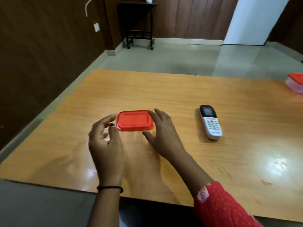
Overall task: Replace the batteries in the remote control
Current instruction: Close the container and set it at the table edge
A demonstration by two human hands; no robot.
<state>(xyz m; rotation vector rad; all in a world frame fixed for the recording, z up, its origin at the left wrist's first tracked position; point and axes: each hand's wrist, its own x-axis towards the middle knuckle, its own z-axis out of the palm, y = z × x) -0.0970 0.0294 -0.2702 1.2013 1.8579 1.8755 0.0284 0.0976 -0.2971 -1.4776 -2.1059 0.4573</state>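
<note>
A white remote control (211, 121) with a black display end lies face up on the wooden table (180, 95), right of centre. A flat red lid (134, 120), possibly on a clear box hidden below it, rests mid-table. My left hand (105, 141) hovers at its left edge, fingers curled and apart, fingertips close to the rim. My right hand (161, 130) is spread at its right edge, with the fingers touching or nearly touching the far right corner and the thumb on the table in front. Neither hand holds anything. No batteries are visible.
A second clear box with a red lid (296, 82) sits at the table's far right edge. Beyond the table lies tiled floor, with a dark wheeled stand (139, 25) against the wood-panelled wall. The near table edge runs just in front of my wrists.
</note>
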